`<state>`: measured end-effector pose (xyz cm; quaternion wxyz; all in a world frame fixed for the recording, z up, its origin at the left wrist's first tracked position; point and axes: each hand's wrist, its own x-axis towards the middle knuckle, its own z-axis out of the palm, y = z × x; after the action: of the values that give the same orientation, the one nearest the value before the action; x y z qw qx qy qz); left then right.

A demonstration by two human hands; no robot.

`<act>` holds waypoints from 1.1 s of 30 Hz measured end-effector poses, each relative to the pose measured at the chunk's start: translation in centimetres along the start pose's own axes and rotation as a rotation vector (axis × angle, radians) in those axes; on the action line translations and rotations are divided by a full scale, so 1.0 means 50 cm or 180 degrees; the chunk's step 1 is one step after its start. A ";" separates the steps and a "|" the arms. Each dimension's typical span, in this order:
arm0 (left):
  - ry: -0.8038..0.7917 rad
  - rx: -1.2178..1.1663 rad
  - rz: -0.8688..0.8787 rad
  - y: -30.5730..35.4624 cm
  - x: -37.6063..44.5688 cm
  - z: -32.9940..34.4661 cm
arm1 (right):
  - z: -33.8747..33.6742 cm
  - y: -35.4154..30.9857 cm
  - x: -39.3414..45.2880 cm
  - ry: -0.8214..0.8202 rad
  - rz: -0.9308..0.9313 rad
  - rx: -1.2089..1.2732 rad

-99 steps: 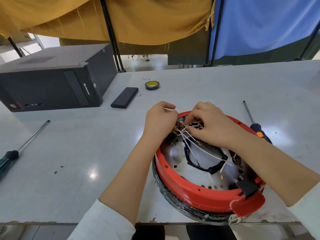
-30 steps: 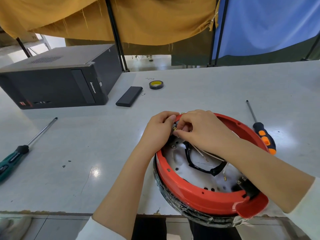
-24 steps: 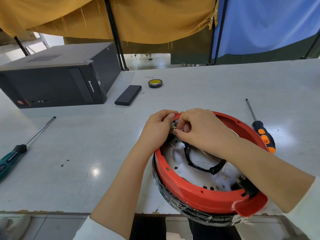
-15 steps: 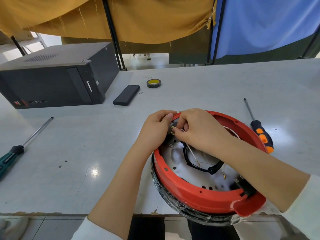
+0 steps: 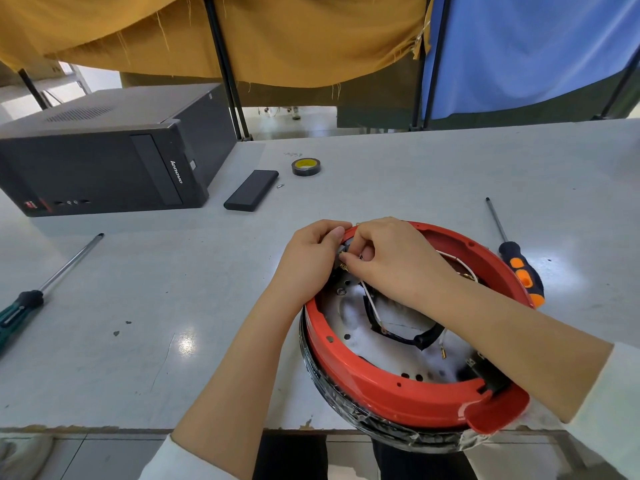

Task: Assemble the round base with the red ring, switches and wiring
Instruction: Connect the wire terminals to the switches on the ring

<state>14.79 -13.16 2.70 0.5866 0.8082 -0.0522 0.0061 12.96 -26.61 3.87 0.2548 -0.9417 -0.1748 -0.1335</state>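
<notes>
Hands (image 5: 346, 261) unmoved, pinching switch (image 5: 342, 251) at ring (image 5: 381, 386) edge.

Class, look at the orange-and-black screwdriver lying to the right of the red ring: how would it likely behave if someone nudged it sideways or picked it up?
The orange-and-black screwdriver looks rigid, so it should lift in one piece without flexing. Its rounded handle and thin round shaft lie flat on the smooth table, so a sideways nudge would probably roll it. The bulky handle likely makes it handle-heavy.
</notes>
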 end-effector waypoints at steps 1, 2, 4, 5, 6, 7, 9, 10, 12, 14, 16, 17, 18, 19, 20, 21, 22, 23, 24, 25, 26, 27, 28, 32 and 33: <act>-0.0009 0.0004 -0.0011 0.000 0.000 0.000 | 0.001 -0.001 0.000 0.0001 0.0022 0.0021; -0.0019 0.0007 -0.0019 0.000 0.000 0.000 | 0.002 -0.002 0.000 -0.0003 0.0037 0.0039; -0.0042 -0.0008 -0.0032 0.002 -0.002 0.000 | 0.000 -0.001 0.000 -0.0039 0.0045 0.0126; -0.0022 -0.0034 -0.0038 0.003 -0.004 0.001 | -0.005 0.002 0.000 -0.0086 0.0042 0.0203; 0.0053 -0.0081 -0.0040 0.003 -0.006 0.001 | -0.010 0.006 0.000 -0.0149 0.0041 0.0289; 0.0183 -0.0146 -0.0038 0.002 -0.008 0.002 | -0.017 0.010 0.000 -0.0215 0.0049 0.0364; 0.0514 -0.0230 -0.0035 0.000 -0.013 0.002 | -0.029 0.017 -0.001 -0.0316 0.0057 0.0459; 0.0640 -0.0204 -0.0031 -0.001 -0.015 0.002 | -0.033 0.019 -0.002 -0.0351 0.0048 0.0483; 0.0753 -0.0121 -0.0004 -0.004 -0.016 0.002 | -0.037 0.019 -0.002 -0.0393 0.0037 0.0505; 0.0774 -0.0055 0.0050 -0.004 -0.016 0.002 | -0.037 0.019 -0.002 -0.0386 0.0061 0.0522; 0.0752 0.0019 0.0084 -0.002 -0.016 0.002 | -0.036 0.018 -0.002 -0.0366 0.0101 0.0542; 0.0735 0.0040 0.0092 -0.001 -0.016 0.002 | -0.036 0.017 -0.001 -0.0368 0.0117 0.0553; 0.0721 0.0045 0.0102 0.000 -0.017 0.002 | -0.037 0.017 -0.001 -0.0379 0.0126 0.0561; 0.0714 0.0049 0.0111 0.002 -0.017 0.002 | -0.038 0.017 -0.002 -0.0403 0.0120 0.0559; 0.0713 0.0061 0.0115 0.002 -0.018 0.002 | -0.040 0.016 -0.003 -0.0436 0.0095 0.0545; 0.0714 0.0078 0.0114 0.003 -0.018 0.002 | -0.041 0.016 -0.003 -0.0472 0.0062 0.0518; 0.0714 0.0091 0.0111 0.003 -0.018 0.002 | -0.043 0.016 -0.004 -0.0500 0.0033 0.0483; 0.0714 0.0092 0.0104 0.003 -0.018 0.001 | -0.043 0.016 -0.004 -0.0512 0.0013 0.0443; 0.0718 0.0078 0.0096 0.003 -0.017 0.001 | -0.043 0.015 -0.003 -0.0503 -0.0003 0.0402; 0.0721 0.0062 0.0092 0.003 -0.017 0.002 | -0.042 0.014 -0.003 -0.0473 -0.0012 0.0364; 0.0719 0.0055 0.0099 0.003 -0.017 0.002 | -0.041 0.014 -0.002 -0.0432 -0.0014 0.0333; 0.0716 0.0059 0.0112 0.003 -0.017 0.002 | -0.040 0.014 -0.001 -0.0395 -0.0011 0.0303; 0.0716 0.0068 0.0123 0.003 -0.017 0.002 | -0.040 0.014 -0.001 -0.0364 -0.0007 0.0280; 0.0721 0.0125 0.0127 0.001 -0.015 0.002 | -0.039 0.012 -0.003 -0.0309 0.0013 0.0248; 0.0719 0.0140 0.0130 0.001 -0.015 0.002 | -0.038 0.011 -0.003 -0.0309 0.0023 0.0236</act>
<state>14.04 -13.23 2.67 0.5706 0.8138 -0.0021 0.1102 12.71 -28.10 5.18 0.2811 -0.9376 -0.1885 -0.0801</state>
